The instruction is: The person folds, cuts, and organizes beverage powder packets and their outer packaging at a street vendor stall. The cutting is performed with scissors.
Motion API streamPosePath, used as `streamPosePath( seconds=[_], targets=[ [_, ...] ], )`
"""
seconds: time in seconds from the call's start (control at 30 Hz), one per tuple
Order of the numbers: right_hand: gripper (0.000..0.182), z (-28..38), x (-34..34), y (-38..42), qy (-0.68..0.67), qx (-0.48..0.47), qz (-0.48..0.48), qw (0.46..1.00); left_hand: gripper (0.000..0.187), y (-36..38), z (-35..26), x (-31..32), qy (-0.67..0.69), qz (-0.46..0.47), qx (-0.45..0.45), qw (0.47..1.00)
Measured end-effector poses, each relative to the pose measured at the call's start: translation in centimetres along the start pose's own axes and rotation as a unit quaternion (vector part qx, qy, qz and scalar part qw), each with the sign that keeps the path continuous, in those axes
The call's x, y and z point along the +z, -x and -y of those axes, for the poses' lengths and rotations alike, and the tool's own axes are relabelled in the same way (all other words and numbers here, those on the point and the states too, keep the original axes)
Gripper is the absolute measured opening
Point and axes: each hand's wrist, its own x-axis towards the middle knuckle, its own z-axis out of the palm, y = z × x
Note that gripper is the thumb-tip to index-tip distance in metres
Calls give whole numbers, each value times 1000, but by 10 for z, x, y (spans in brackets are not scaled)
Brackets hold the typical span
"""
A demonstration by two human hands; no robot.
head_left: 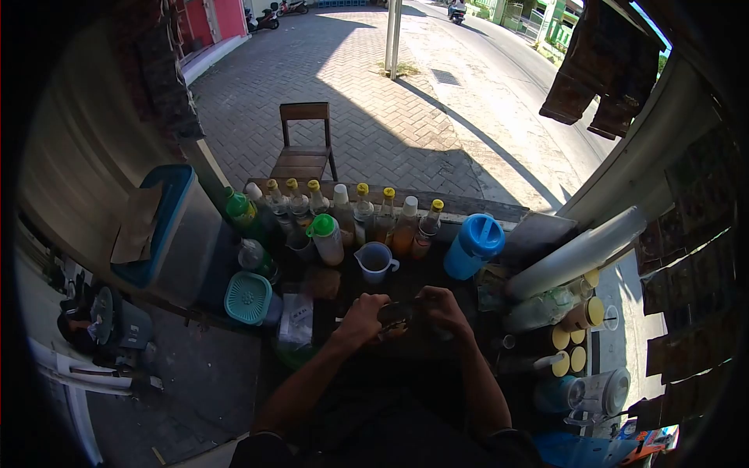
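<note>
My left hand (363, 318) is closed on the left side of a small dark packet (395, 319) over the dark counter. At the packet's right, my right hand (443, 310) has its fingers bent and pressed together; what they grip is too dark to make out. Just beyond both hands stands a clear measuring jug (374, 263). Left of my left hand lie a white plastic packet (297, 318) and a brownish bag (322, 283).
Bottles with yellow and white caps (362, 210) line the back edge. A blue jug (474, 246) stands at the back right, jars (573, 343) at the right. A teal basket (248, 298) and a large lidded box (175, 234) are at the left. Beyond is a wooden chair (305, 148).
</note>
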Motion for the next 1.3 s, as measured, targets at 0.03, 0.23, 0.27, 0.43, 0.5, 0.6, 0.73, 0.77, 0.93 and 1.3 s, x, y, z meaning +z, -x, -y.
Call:
streamPosePath(
  seconds=[0.03, 0.23, 0.27, 0.43, 0.5, 0.6, 0.73, 0.77, 0.93, 1.3],
  targets=[
    [10, -3, 3, 3, -1, 4, 5, 1000, 29, -3, -4, -2, 3, 0, -6, 1000],
    [4, -13, 17, 15, -16, 11, -127, 992, 23, 3, -12, -28, -221, -277, 280, 892],
    [4, -17, 17, 15, -26, 0, -128, 991, 19, 14, 1, -29, -99, -339, 192, 915],
    [4, -21, 17, 16, -19, 6, -123, 992, 35, 63, 112, -6, 59, -393, -156, 904],
    [2, -23, 17, 15, -15, 14, -121, 992, 38, 69, 120, 1, -12, -123, -196, 973],
    [15, -30, 17, 17, -100, 53, -74, 991, 69, 55, 128, 41, 127, -207, -38, 969],
    [45, -55, 25, 14, -132, 37, -40, 990, 74, 18, 121, 44, 307, -188, 18, 933],
    [51, -63, 28, 13, -106, 24, -44, 993, 67, 12, 125, 44, 323, -156, 26, 933],
    [44, -81, 41, -2, -97, 39, -70, 992, 42, -4, 108, 32, 400, -114, -14, 909],
    [18, -38, 45, -1, -153, 26, -109, 982, 21, 29, 85, 27, 327, -187, 18, 926]
  ],
)
